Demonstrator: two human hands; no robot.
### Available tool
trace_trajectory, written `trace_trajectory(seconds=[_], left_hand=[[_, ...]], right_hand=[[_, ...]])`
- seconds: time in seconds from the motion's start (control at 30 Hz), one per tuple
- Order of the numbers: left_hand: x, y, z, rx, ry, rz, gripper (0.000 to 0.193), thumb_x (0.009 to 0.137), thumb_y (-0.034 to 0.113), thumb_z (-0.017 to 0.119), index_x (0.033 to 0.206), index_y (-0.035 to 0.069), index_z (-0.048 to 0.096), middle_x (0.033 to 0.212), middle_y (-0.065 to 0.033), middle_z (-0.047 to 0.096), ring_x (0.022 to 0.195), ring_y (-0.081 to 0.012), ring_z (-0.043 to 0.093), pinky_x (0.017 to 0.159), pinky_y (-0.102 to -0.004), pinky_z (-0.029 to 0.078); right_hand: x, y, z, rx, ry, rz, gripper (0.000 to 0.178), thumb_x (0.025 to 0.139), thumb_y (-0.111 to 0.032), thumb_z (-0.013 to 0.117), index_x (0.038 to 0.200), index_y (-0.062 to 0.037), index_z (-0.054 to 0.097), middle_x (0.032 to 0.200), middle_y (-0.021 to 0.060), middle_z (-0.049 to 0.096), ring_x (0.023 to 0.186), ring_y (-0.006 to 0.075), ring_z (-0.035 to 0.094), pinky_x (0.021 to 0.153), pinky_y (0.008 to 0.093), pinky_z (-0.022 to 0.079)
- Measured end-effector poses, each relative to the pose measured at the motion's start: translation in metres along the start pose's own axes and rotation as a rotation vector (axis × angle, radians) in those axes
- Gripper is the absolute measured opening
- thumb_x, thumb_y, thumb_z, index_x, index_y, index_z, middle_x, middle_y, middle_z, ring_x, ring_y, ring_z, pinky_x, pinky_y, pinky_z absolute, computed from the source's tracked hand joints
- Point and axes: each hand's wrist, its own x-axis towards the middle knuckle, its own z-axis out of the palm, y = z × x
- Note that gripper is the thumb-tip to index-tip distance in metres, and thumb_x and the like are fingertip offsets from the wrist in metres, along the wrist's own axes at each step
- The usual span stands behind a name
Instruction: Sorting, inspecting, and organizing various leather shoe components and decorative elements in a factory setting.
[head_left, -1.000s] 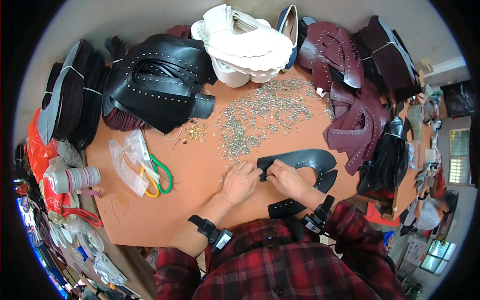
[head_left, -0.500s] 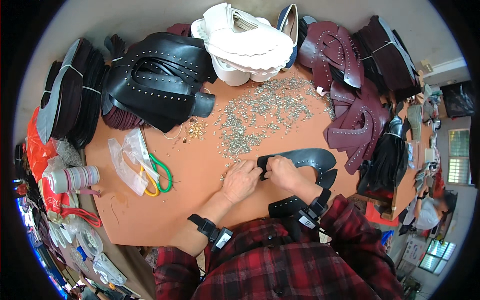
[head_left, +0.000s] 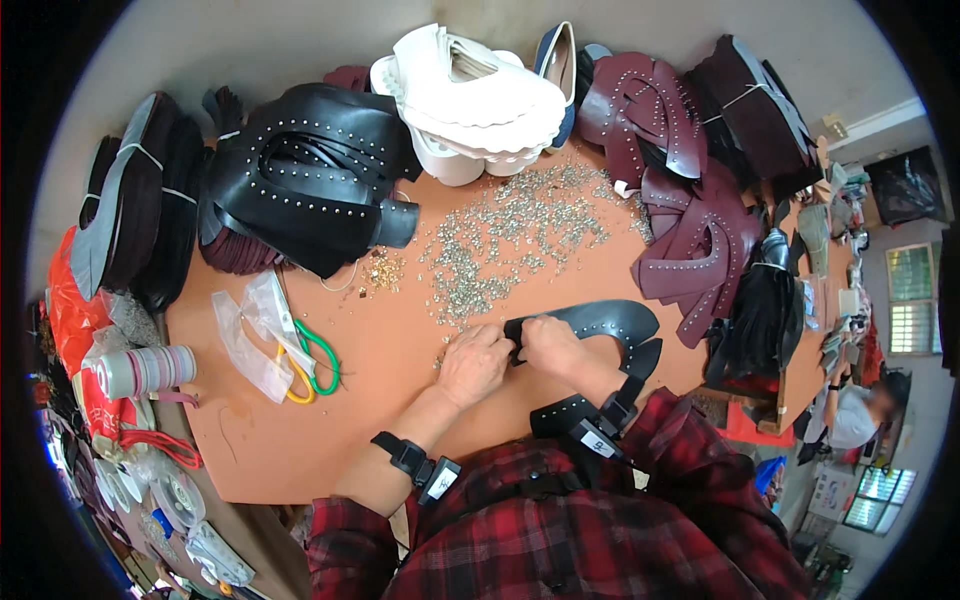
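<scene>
A black curved shoe upper (head_left: 597, 318) with a row of silver studs lies in front of me on the table. At its left end my left hand (head_left: 474, 362) is closed, fingertips pinched on the edge. Right beside it my right hand (head_left: 552, 347) has its fingers curled down on the same end. Whatever small piece may sit between the fingertips is hidden. Just beyond my hands spreads a scatter of small silver studs (head_left: 520, 235). To its left lies a little heap of gold studs (head_left: 382, 272).
Scissors (head_left: 318, 362) with green and yellow handles lie on a plastic bag (head_left: 240, 345) at left. Studded black uppers (head_left: 310, 210), white pieces (head_left: 480, 90) and maroon uppers (head_left: 700, 250) line the back. A ribbon roll (head_left: 150, 370) stands at the left edge. Another person (head_left: 855, 415) is far right.
The whole view has shifted slightly. Both hands stay at the left end of the black upper, with only small finger movement.
</scene>
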Motion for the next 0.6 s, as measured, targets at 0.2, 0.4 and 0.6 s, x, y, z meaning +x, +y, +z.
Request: trace_trajectory(seconds=[0.2, 0.4, 0.6], left_hand=[[0.006, 0.011, -0.017, -0.076, -0.167, -0.104, 0.013, 0.074, 0.012, 0.061, 0.086, 0.009, 0.062, 0.08, -0.0084, 0.054, 0.08, -0.0282, 0.057, 0.069, -0.0389, 0.048], [0.032, 0.021, 0.0, 0.025, -0.103, 0.015, 0.015, 0.074, 0.017, 0.063, 0.086, 0.008, 0.06, 0.084, -0.007, 0.056, 0.083, -0.0269, 0.057, 0.069, -0.0374, 0.049], [0.087, 0.059, 0.03, 0.247, -0.148, 0.079, 0.033, 0.071, 0.023, 0.068, 0.095, 0.003, 0.057, 0.094, -0.0126, 0.055, 0.085, -0.0312, 0.056, 0.073, -0.0395, 0.048]], right_hand=[[-0.033, 0.022, -0.011, 0.501, 0.162, -0.051, 0.024, 0.074, -0.017, 0.068, 0.09, -0.0009, 0.06, 0.091, 0.0157, 0.06, 0.084, 0.0299, 0.059, 0.075, 0.0357, 0.047], [-0.091, 0.106, 0.022, 0.624, 0.838, 0.394, 0.02, 0.075, -0.014, 0.066, 0.087, 0.0009, 0.061, 0.085, 0.0148, 0.058, 0.073, 0.0255, 0.059, 0.068, 0.0333, 0.048], [-0.142, 0.145, 0.049, 0.556, 0.85, 0.699, 0.023, 0.073, -0.01, 0.069, 0.086, 0.0039, 0.056, 0.084, 0.0123, 0.053, 0.071, 0.0215, 0.055, 0.065, 0.0317, 0.047]])
